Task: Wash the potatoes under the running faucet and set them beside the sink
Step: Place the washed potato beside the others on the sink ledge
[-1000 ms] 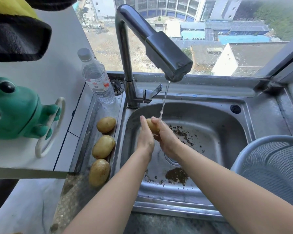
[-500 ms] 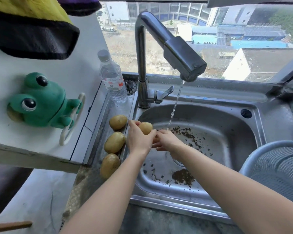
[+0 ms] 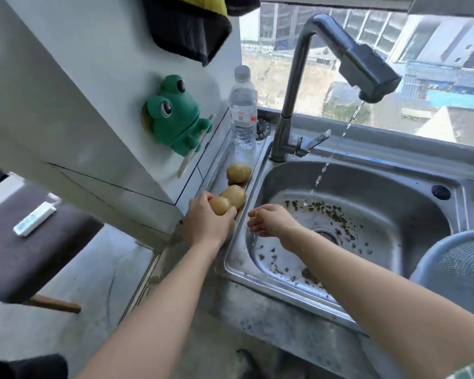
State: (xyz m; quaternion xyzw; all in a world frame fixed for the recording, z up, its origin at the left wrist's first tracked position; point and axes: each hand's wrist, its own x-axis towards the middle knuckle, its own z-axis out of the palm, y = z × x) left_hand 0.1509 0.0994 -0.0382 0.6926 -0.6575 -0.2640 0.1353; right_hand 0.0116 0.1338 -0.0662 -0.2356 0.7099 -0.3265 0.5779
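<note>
My left hand (image 3: pixel 204 221) grips a small yellow-brown potato (image 3: pixel 219 205) over the narrow ledge left of the steel sink (image 3: pixel 394 236). Two more potatoes lie on that ledge: one (image 3: pixel 234 195) touching the held one, another (image 3: pixel 238 173) farther back. A third is mostly hidden under my left hand. My right hand (image 3: pixel 270 220) hovers empty over the sink's left rim, fingers loosely spread. The faucet (image 3: pixel 367 67) runs a thin stream into the basin, which is strewn with dirt flecks.
A plastic water bottle (image 3: pixel 242 108) stands at the back of the ledge. A green frog holder (image 3: pixel 173 116) hangs on the white wall at left. A blue-grey mesh basket (image 3: pixel 457 269) sits at the right of the sink. A dark bench with a white remote (image 3: pixel 34 218) is lower left.
My left hand carried the washed potato out of the water stream to the left ledge. My right hand let go of it and stays over the sink. The view swung left.
</note>
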